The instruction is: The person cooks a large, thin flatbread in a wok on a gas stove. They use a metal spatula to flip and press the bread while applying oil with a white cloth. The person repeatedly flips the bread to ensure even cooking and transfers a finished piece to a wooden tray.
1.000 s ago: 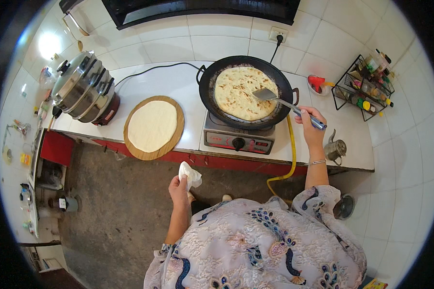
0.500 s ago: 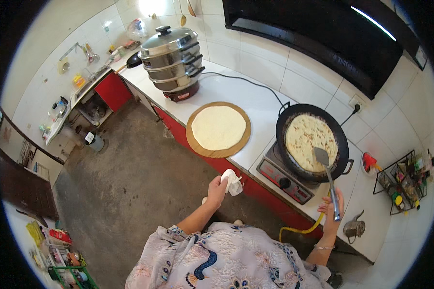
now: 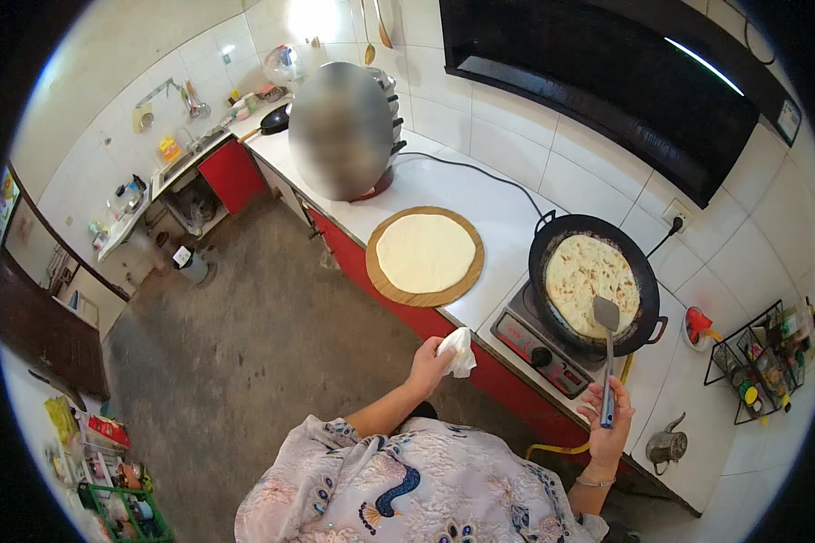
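My right hand [image 3: 609, 423] grips the handle of a metal spatula [image 3: 609, 362]. Its grey blade rests on a browned flatbread [image 3: 589, 276], which lies in a black two-handled wok [image 3: 647, 271]. The wok sits on a tabletop burner [image 3: 543, 348] with a red front. Bunched in my left hand [image 3: 430, 366] is a white cloth or paper towel [image 3: 460, 353], held off the counter's front edge. Farther left, a pale rolled-out round of dough [image 3: 428, 253] lies on a round wooden board [image 3: 385, 282].
Left of the board stands a stacked steamer [image 3: 371, 185], mostly blurred out. A black cord [image 3: 480, 172] crosses the white counter behind. To the right are a small metal pot [image 3: 666, 445], a bowl with a red item [image 3: 697, 328] and a wire spice rack [image 3: 756, 376].
The whole view has shifted slightly. My right hand and the spatula handle have swung left, and the blade has slid a little nearer me on the flatbread. My left hand still holds the white cloth.
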{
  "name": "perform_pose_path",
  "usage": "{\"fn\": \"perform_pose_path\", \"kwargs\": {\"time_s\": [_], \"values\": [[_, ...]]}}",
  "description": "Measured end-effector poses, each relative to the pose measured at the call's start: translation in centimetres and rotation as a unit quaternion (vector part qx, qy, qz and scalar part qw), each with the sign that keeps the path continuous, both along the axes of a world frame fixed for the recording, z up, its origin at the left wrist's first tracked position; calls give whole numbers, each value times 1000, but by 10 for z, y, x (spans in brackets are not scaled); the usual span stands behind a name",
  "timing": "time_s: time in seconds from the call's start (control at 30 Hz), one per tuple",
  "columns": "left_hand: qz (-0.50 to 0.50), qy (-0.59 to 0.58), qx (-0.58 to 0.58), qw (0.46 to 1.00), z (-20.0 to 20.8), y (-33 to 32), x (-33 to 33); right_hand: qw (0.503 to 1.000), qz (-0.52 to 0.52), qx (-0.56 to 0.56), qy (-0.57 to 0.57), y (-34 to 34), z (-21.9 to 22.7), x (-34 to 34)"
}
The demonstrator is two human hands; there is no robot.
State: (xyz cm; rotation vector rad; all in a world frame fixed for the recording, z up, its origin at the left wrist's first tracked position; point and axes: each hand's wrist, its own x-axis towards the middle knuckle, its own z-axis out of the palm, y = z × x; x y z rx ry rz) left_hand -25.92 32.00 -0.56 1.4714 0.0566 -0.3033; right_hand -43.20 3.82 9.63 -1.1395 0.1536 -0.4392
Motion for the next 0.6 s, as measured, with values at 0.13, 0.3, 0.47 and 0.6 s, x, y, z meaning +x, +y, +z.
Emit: {"fn": "perform_pose_path", "kwargs": {"time_s": [0.13,0.3,0.47,0.6], "values": [[-2,13,-34,999,-1,0,11,999,-32,-9,-12,-3,3,-7],[3,-18,-44,999,-1,-19,15,999,-29,42,2,-9,-1,-14],[-7,11,-56,998,-10,-26,3,998,-42,50,23,-12,-1,-13],[-9,61,-55,997,-1,-14,6,997,-49,60,25,-11,0,-10]]}}
